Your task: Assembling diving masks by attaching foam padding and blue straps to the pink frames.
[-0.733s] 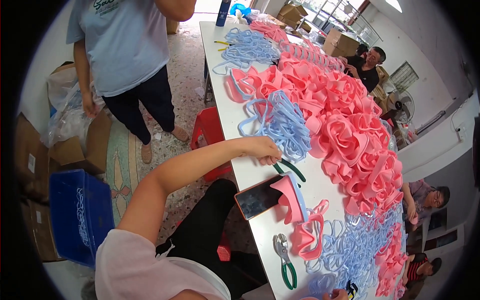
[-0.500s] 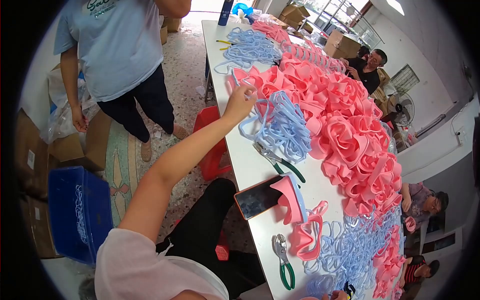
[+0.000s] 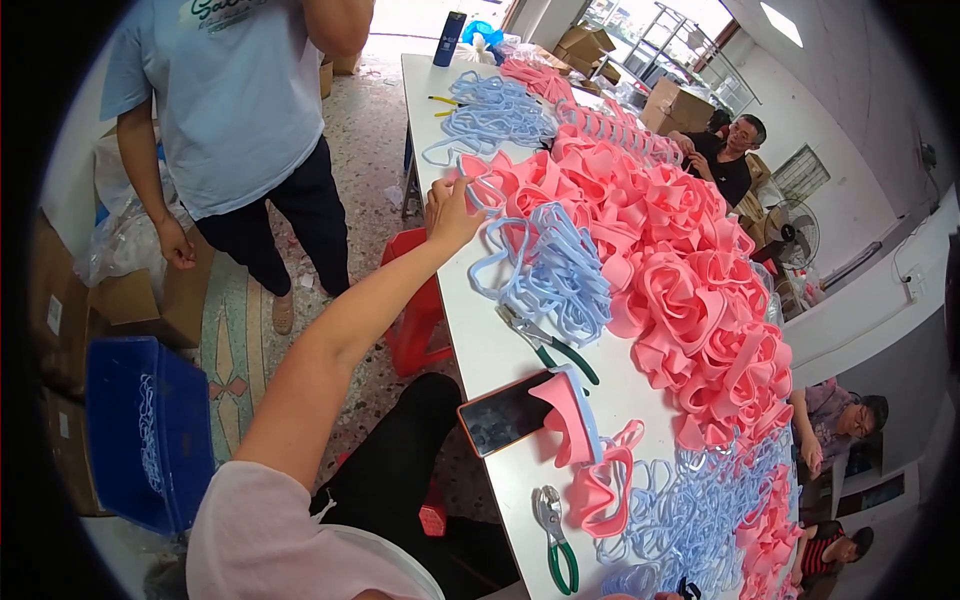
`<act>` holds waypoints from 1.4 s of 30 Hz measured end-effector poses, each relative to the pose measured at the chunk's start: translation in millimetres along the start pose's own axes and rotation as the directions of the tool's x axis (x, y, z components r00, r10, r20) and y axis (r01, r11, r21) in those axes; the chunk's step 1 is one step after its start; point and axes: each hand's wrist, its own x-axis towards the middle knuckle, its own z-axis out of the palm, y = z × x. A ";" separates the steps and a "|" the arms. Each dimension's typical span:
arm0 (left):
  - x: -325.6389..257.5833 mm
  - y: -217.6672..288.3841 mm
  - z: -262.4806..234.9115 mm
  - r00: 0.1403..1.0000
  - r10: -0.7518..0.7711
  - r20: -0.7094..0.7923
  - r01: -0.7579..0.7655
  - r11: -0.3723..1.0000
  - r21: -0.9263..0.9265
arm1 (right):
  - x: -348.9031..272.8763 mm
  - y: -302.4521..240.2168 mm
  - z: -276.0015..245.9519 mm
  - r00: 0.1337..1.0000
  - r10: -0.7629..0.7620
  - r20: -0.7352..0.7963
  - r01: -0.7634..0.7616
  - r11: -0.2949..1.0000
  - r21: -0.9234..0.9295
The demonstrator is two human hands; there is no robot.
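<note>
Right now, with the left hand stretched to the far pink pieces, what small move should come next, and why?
Probably close the fingers on the pink piece: the left hand is open at its edge, touching or almost touching it, and holds nothing.

— Where is the person's left arm [image 3: 330, 350]?

— It comes up from the bottom of the picture. It starts at a shoulder in a white sleeve and reaches far out, up and to the right. The arm is bare and almost straight, with only a small bend at the elbow.

— And the left hand [image 3: 452, 212]?

— It is at the far end of the arm, well away from the body. We see the back of it. The fingers [image 3: 462, 186] are bunched together and point up, with the thumb close to them, like a pinch. It is too small to tell if they squeeze anything.

— What about the right hand?

— It is not in the picture.
</note>
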 end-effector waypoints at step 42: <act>19.1 -6.7 11.7 0.986 0.138 -0.091 -0.138 0.990 0.002 | -4.1 0.9 4.3 0.991 0.019 -0.132 -0.033 0.994 -0.104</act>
